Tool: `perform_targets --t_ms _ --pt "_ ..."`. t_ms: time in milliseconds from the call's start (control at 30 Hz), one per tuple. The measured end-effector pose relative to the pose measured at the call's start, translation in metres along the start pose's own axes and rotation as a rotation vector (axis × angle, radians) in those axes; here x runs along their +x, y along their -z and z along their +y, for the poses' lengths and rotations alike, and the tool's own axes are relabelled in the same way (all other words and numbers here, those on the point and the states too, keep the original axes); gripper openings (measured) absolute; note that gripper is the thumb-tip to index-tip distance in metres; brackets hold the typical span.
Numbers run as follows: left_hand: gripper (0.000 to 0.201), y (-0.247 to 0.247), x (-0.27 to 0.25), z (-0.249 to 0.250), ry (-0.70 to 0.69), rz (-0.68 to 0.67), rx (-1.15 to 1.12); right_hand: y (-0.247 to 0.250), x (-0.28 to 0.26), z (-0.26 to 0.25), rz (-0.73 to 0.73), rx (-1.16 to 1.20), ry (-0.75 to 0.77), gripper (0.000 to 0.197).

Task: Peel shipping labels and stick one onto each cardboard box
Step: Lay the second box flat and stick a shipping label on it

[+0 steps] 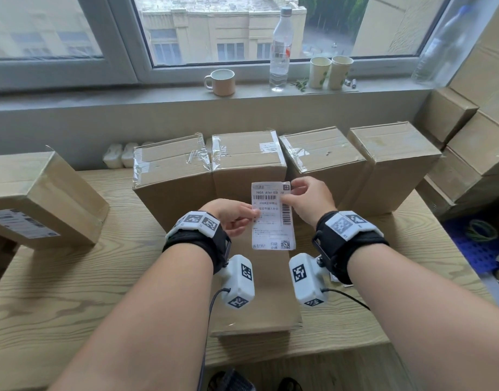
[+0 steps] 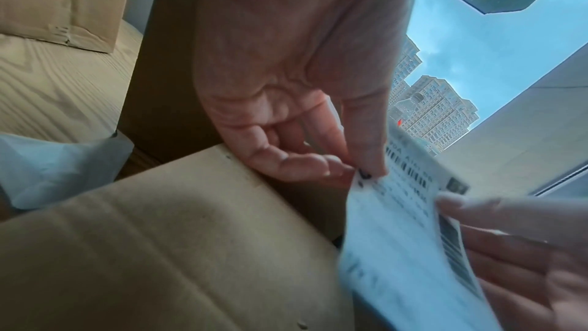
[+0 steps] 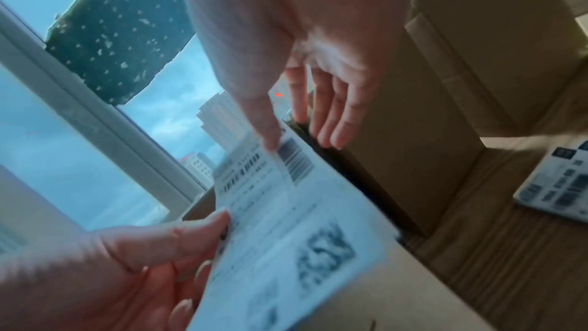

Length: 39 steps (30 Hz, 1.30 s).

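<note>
A white shipping label point(image 1: 273, 218) with barcodes hangs upright between both hands above a flat cardboard box point(image 1: 259, 303) lying near the table's front edge. My left hand point(image 1: 237, 218) pinches the label's left edge between thumb and fingers point(image 2: 366, 167). My right hand point(image 1: 307, 201) pinches its upper right part with thumb and forefinger; the other fingers point(image 3: 331, 120) stay straight. The label point(image 3: 286, 235) shows again in the right wrist view, blurred. Several sealed boxes point(image 1: 248, 162) stand in a row behind. A box at the left point(image 1: 45, 198) carries a label point(image 1: 22, 222).
A mug point(image 1: 221, 81), a water bottle point(image 1: 280, 49) and two paper cups point(image 1: 330, 71) stand on the windowsill. More boxes point(image 1: 468, 142) are stacked at the right. A sheet of labels point(image 3: 560, 185) lies on the wooden table point(image 1: 73, 277) to the right.
</note>
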State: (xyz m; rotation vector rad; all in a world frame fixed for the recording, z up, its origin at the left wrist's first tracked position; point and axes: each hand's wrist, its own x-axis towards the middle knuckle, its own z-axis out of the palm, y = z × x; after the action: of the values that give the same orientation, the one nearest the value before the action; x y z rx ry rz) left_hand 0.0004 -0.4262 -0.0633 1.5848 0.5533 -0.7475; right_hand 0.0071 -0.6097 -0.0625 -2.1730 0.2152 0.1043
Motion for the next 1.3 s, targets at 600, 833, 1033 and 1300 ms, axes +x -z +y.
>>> perform_targets --t_ms 600,833,1033,1300 --pt "0.008 -0.001 -0.005 0.011 -0.208 -0.01 0.247 -0.003 -0.004 -0.006 -0.331 -0.11 0.117 0.007" --pt "0.019 0.0 -0.001 0.01 -0.153 -0.011 0.24 -0.001 -0.006 -0.007 -0.339 -0.125 0.126 0.003" --pt "0.018 -0.001 -0.001 0.01 -0.125 0.014 0.214 -0.002 -0.006 -0.01 -0.325 -0.069 0.154 0.01" --pt "0.013 0.002 -0.005 0.008 -0.095 -0.024 0.083 -0.004 -0.01 -0.02 -0.308 -0.068 0.22 0.014"
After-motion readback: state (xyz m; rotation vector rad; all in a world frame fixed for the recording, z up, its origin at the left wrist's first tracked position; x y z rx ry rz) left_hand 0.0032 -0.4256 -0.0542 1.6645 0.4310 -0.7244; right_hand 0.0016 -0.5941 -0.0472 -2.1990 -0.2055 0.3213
